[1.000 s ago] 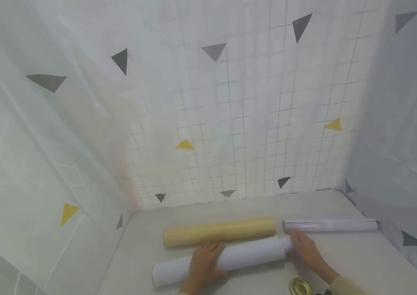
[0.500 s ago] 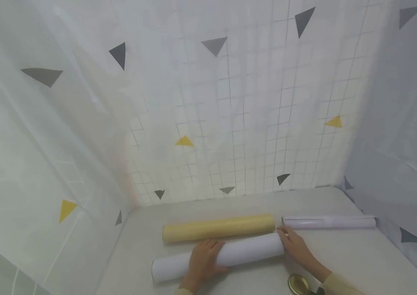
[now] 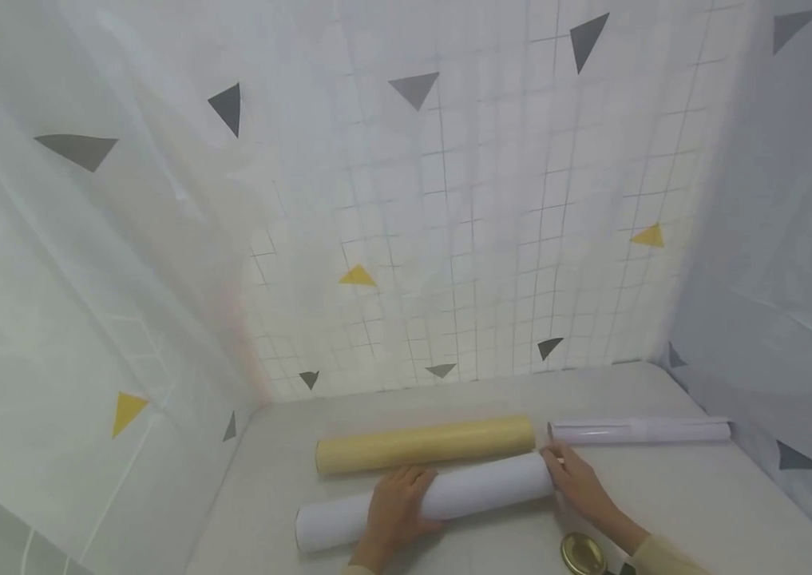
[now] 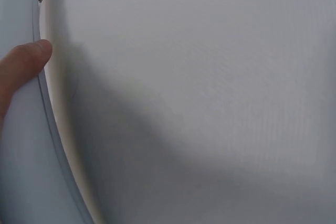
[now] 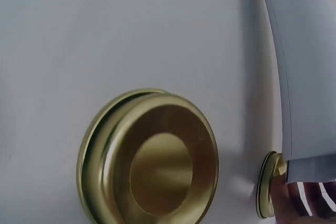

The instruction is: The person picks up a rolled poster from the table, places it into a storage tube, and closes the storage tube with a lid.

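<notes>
A thick white paper roll [image 3: 485,487] lies slantwise on the white surface. My left hand [image 3: 397,507] grips it left of its middle, fingers over the top and thumb on the near side; the left wrist view shows the thumb [image 4: 29,61] against it. At the roll's right end, my right hand [image 3: 585,485] holds the end with curled fingers. A short narrower section [image 5: 312,169] sticks out there in the right wrist view, beside the fingers [image 5: 283,203], which are partly cut off by the frame. Near that hand lies a gold round lid [image 5: 163,171].
Behind the white roll lies a yellow roll [image 3: 423,446]. A thinner pale, glossy roll [image 3: 639,431] lies at the back right. Another gold lid [image 5: 265,184] shows beside the right fingers. Sheeting with triangles forms a back wall [image 3: 463,200] and side walls around the surface.
The narrower section that stuck out of the white roll's right end has gone further in. My right hand has moved left with it; my left hand keeps its grip.
</notes>
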A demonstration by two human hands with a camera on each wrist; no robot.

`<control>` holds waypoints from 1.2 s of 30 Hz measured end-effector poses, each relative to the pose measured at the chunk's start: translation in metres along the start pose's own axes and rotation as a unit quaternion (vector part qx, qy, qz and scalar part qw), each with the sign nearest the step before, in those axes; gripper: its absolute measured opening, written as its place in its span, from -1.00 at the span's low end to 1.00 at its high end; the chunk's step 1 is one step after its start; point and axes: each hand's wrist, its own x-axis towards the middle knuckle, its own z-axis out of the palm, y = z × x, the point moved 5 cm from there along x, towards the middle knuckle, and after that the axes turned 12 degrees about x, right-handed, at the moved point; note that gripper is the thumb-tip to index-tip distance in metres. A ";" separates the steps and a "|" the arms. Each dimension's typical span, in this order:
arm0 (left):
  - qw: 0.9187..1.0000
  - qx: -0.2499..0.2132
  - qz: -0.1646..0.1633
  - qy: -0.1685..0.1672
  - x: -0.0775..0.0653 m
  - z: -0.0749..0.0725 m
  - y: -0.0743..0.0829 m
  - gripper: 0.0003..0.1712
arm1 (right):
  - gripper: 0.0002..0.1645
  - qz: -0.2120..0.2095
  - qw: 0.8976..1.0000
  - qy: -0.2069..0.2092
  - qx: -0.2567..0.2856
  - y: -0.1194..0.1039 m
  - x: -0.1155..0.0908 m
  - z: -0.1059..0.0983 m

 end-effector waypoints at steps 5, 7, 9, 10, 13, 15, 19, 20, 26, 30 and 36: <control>1.000 -0.001 0.002 0.009 -0.001 -0.003 0.000 -0.04 | -0.42 0.014 1.000 0.007 0.011 0.001 -0.002 -0.001; 1.000 -0.003 0.001 0.013 -0.001 -0.003 0.000 -0.04 | -0.44 0.018 1.000 0.011 0.018 0.000 -0.003 -0.001; 1.000 -0.002 -0.002 0.013 -0.001 -0.003 -0.001 -0.03 | -0.46 0.016 1.000 0.011 0.022 -0.002 -0.004 -0.001; 1.000 0.000 -0.003 0.013 0.000 -0.003 -0.001 -0.03 | -0.47 0.013 1.000 0.011 0.020 -0.004 -0.005 -0.001; 1.000 -0.003 -0.005 0.014 0.000 -0.002 -0.003 -0.03 | -0.46 0.008 1.000 0.009 0.009 -0.009 -0.005 0.000; 1.000 -0.007 -0.006 0.014 0.001 -0.001 -0.003 -0.03 | -0.44 0.011 1.000 0.007 -0.004 -0.010 -0.005 0.001; 1.000 -0.010 -0.005 0.015 0.001 0.001 -0.003 -0.04 | -0.39 0.024 1.000 0.007 -0.006 -0.013 -0.005 0.006; 1.000 -0.009 -0.005 0.015 0.001 0.000 -0.003 -0.04 | -0.36 0.030 1.000 0.006 -0.005 -0.013 -0.006 0.007; 1.000 -0.006 -0.004 0.019 -0.001 0.001 -0.002 -0.03 | -0.25 0.050 0.999 0.000 0.000 -0.011 -0.007 0.013; 1.000 -0.001 -0.004 0.014 -0.001 0.002 -0.001 -0.02 | -0.28 0.042 0.999 -0.003 0.005 -0.012 -0.006 0.015; 1.000 0.007 0.000 0.006 -0.002 0.002 0.001 -0.02 | -0.34 0.044 0.999 -0.005 -0.003 -0.008 -0.008 0.017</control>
